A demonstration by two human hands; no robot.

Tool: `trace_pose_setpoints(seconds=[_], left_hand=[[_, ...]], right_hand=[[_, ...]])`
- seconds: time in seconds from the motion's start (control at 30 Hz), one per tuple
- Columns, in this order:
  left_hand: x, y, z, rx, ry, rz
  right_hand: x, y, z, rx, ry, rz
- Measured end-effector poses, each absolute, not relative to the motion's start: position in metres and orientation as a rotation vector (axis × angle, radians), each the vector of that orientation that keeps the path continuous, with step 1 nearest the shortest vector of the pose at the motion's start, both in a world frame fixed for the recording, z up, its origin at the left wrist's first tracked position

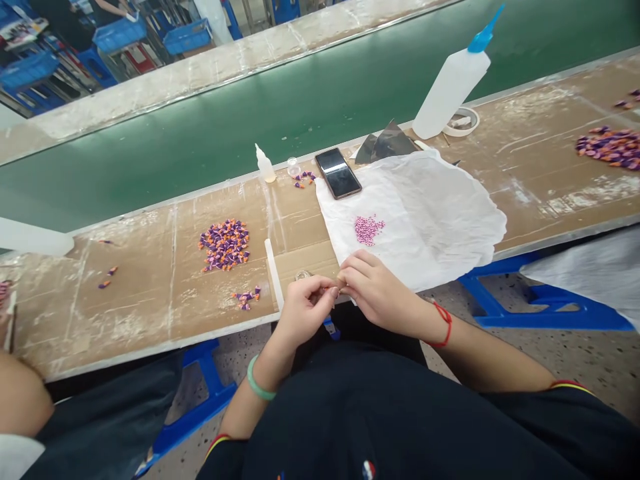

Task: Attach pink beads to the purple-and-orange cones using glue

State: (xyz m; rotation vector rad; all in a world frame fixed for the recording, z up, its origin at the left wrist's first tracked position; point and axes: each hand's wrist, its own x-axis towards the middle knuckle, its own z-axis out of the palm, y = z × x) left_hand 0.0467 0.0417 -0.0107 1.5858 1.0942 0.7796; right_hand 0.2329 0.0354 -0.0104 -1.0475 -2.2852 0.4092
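Note:
My left hand and my right hand meet at the near edge of the table, fingertips pinched together. Whatever sits between them is too small and covered to make out. Just behind my left fingers a small round clear item shows in part. Left of that hand lies a flat white strip, with a few purple and orange pieces beside it. Beyond them is a larger pile of purple and orange pieces. Past my right hand, tiny pink beads lie on a white cloth.
A phone rests on the cloth's far left corner. Behind stand a small dropper bottle and a large white bottle with a blue nozzle, near a tape roll. A green belt runs beyond. A co-worker's arm is at left.

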Motion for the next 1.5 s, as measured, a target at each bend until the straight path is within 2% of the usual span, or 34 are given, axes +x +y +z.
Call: trace_pose_setpoints(seconds=[0.23, 0.53, 1.0, 1.5], left_hand=[[0.047, 0.041, -0.012, 1.610, 1.168, 0.791], [0.044, 0.040, -0.006, 1.527, 1.126, 0.853], [0.024, 0.038, -0.008, 1.281, 1.066, 0.912], [-0.010, 0.026, -0.051, 1.047, 1.243, 0.889]], right_hand=[[0.226, 0.035, -0.009, -1.096, -2.265, 0.413], [0.227, 0.036, 0.001, -1.109, -1.922, 0.924], [0.217, 0.047, 0.001, -1.070, -1.907, 1.059], [0.181, 0.118, -0.019, -1.080, -2.761, 0.746]])
